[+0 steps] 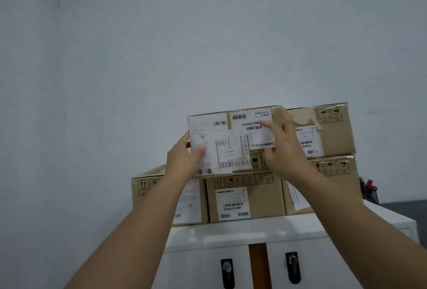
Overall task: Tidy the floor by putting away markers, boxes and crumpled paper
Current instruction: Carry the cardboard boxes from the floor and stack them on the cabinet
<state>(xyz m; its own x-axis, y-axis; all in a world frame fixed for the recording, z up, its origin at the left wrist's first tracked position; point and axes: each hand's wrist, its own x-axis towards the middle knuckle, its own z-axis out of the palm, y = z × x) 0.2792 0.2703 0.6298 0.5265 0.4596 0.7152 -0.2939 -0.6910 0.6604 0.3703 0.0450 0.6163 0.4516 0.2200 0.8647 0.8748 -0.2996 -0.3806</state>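
A white cabinet (231,233) is carrying stacked cardboard boxes (247,196). Above them, a label-covered box (231,141) is sitting between both hands: left hand (184,159) gripping its lower-left corner, right hand (284,147) clasping its right end.

Single view, head-mounted. The camera looks forward and slightly upward from behind both raised forearms, facing a pale wall (161,34) squarely. Wide-angle lens. The stacked cardboard boxes (245,198) sit near, at arm's reach, in the lower centre of the frame. The white cabinet (231,233) beneath them is cut off by the bottom edge. No second view is supplied.
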